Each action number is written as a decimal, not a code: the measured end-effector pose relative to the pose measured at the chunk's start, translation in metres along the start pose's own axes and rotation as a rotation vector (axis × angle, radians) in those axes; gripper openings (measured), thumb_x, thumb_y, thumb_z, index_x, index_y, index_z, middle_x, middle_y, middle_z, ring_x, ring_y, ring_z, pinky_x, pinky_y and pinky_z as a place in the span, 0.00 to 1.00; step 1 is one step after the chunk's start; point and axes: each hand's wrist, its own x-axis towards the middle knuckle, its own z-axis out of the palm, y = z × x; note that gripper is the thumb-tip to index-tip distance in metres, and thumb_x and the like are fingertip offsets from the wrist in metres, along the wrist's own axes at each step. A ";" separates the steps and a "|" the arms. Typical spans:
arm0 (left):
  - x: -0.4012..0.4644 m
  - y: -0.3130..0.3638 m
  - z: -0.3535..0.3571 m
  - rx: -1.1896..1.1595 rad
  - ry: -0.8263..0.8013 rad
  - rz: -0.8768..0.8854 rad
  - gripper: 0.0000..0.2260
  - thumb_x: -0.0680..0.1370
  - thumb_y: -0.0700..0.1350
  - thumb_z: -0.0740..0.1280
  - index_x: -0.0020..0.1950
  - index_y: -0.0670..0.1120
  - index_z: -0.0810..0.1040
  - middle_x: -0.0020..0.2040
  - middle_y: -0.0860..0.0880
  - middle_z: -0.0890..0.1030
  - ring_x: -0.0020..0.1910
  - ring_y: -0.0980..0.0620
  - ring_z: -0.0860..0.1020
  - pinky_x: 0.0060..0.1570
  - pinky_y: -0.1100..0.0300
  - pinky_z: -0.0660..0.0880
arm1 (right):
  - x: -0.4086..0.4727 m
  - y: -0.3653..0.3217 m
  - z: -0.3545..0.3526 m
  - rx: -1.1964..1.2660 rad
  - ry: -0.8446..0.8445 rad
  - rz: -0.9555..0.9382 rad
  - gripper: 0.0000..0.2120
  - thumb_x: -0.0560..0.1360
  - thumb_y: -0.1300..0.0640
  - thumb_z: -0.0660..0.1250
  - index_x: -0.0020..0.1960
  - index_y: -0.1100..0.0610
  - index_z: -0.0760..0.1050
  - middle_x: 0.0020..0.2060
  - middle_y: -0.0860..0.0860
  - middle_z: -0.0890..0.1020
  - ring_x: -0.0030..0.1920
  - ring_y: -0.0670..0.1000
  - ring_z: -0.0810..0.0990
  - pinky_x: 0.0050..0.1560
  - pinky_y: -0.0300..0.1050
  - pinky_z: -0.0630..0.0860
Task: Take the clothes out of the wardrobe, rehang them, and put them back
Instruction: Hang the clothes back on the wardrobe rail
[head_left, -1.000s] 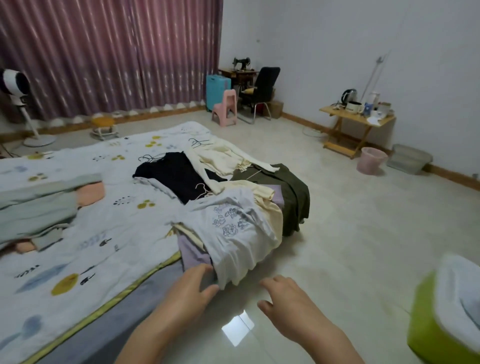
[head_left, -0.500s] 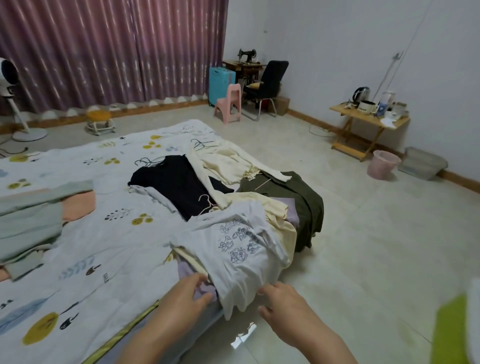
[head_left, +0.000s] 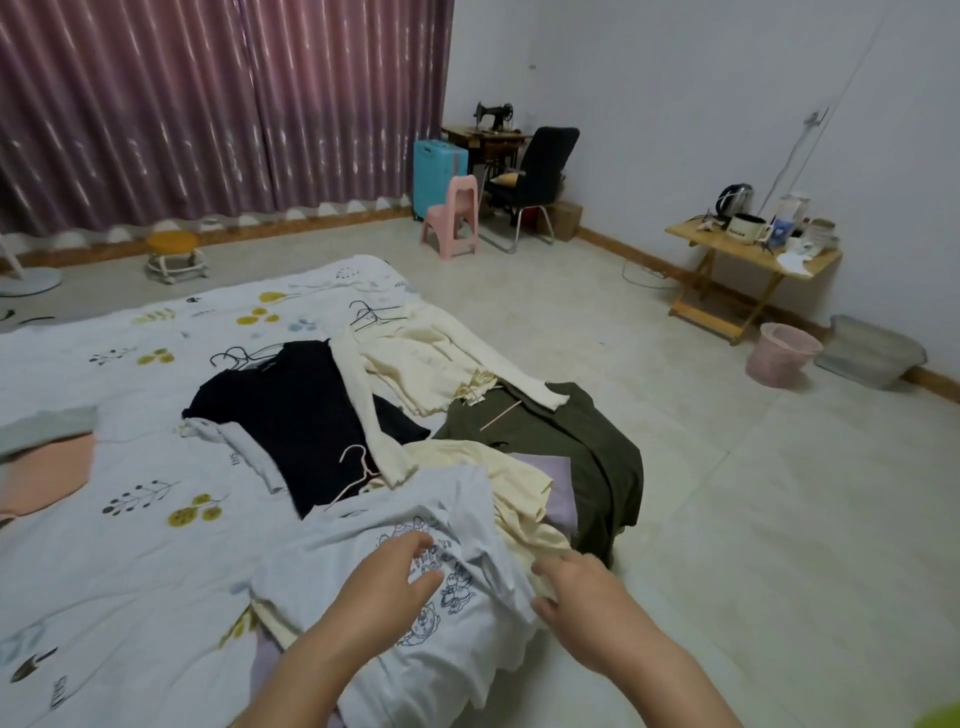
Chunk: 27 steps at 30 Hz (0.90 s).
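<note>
While left hand (head_left: 387, 587) rests open on pale tee (head_left: 415, 613), right hand (head_left: 576, 597) touches hem.

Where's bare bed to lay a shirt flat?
Free: printed sheet left of the black top, up to the peach cloth. Crowded: the bed's right edge, heaped under the printed white tee, where both hands are.

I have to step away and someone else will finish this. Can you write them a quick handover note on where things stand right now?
Left hand: open, resting on the white printed T-shirt.
Right hand: open, at that shirt's right edge, holding nothing.
Clothes are out of the wardrobe and piled on the bed: black top, cream garments, olive garment. Loose pink hanger lies on the black top.
Left: rehang each piece, return everything to the wardrobe.
</note>
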 end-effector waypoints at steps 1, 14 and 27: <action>0.014 0.005 0.001 -0.003 -0.001 0.000 0.18 0.80 0.49 0.60 0.70 0.51 0.65 0.68 0.53 0.69 0.65 0.55 0.70 0.60 0.62 0.67 | 0.013 0.005 -0.008 -0.019 0.013 -0.006 0.17 0.79 0.52 0.57 0.67 0.53 0.68 0.65 0.52 0.70 0.65 0.55 0.67 0.61 0.49 0.69; 0.216 0.013 -0.033 0.026 -0.061 -0.032 0.20 0.80 0.49 0.59 0.72 0.49 0.63 0.70 0.50 0.67 0.65 0.53 0.71 0.60 0.61 0.68 | 0.210 0.020 -0.067 -0.109 -0.031 -0.031 0.18 0.80 0.51 0.56 0.68 0.54 0.66 0.66 0.53 0.69 0.66 0.55 0.67 0.62 0.47 0.69; 0.391 -0.010 -0.012 0.029 -0.146 -0.190 0.21 0.81 0.48 0.58 0.73 0.46 0.61 0.71 0.49 0.66 0.68 0.51 0.67 0.63 0.62 0.64 | 0.397 0.060 -0.071 -0.138 -0.153 -0.074 0.25 0.81 0.49 0.55 0.75 0.52 0.53 0.74 0.55 0.56 0.73 0.56 0.57 0.69 0.49 0.62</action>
